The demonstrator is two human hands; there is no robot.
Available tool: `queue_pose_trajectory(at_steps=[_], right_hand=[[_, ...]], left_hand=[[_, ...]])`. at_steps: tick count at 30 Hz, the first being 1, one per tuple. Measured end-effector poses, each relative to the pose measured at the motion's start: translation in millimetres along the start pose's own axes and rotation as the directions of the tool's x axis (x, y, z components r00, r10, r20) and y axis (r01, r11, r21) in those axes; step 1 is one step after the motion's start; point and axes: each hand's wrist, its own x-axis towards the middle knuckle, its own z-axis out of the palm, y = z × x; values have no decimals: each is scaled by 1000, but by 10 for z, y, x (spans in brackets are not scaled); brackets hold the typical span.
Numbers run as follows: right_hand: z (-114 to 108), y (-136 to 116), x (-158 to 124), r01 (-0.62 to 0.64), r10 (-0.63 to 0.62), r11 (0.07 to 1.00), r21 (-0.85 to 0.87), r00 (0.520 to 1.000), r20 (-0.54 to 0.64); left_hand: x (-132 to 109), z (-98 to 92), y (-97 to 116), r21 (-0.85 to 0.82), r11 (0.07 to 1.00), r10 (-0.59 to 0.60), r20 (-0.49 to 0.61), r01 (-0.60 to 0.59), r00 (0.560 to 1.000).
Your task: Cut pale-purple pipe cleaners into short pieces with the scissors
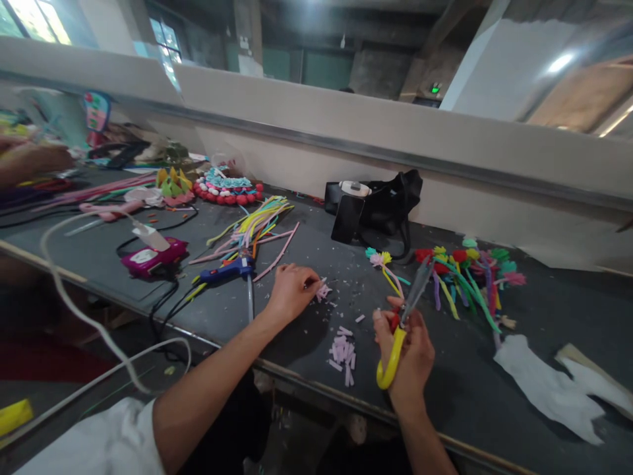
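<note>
My right hand (pixel 408 356) holds a pair of scissors (pixel 393 359) with yellow handles, its blades pointing up and away from me. My left hand (pixel 294 290) is closed, its fingertips pinched at a small cluster of pale purple pipe cleaner pieces (pixel 324 291) on the dark table. How many pieces lie between the fingers is hidden. Between my hands and closer to the table's edge sits a loose pile of short pale purple cut pieces (pixel 343 353). One single piece lies apart, just above that pile.
To the left lie a blue glue gun (pixel 227 270), a bundle of long pipe cleaners (pixel 257 224) and a purple power socket (pixel 154 257) with cables. A black bag (pixel 390 201) and phone (pixel 347 218) stand behind. Pipe cleaner flowers (pixel 465 270) and white gloves (pixel 548 389) are right. Another person's hand (pixel 34 161) shows far left.
</note>
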Motion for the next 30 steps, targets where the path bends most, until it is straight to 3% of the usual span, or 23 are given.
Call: queue_pose_trajectory(at_steps=[4, 8, 15, 19, 23, 30], right_hand=[[0, -34, -3, 30, -30, 999, -18, 1000, 4], [8, -45, -5, 36, -36, 999, 6, 999, -20], [31, -4, -7, 28, -27, 1000, 11, 998, -49], [34, 31, -5, 7, -7, 1000, 6, 998, -58], [47, 45, 4, 15, -14, 1000, 23, 999, -36], [61, 23, -12, 101, -102, 995, -9, 994, -40]], left_hand=[[5, -5, -27, 40, 999, -2, -50, 4, 999], [-41, 49, 52, 10, 998, 68, -62, -68, 996], [-228, 209, 322, -24, 956, 291, 144, -291, 946], [-241, 270, 395, -16, 952, 302, 187, -304, 935], [-200, 401, 488, 97, 938, 305, 228, -334, 925], [-162, 593, 576, 212, 888, 354, 252, -408, 901]])
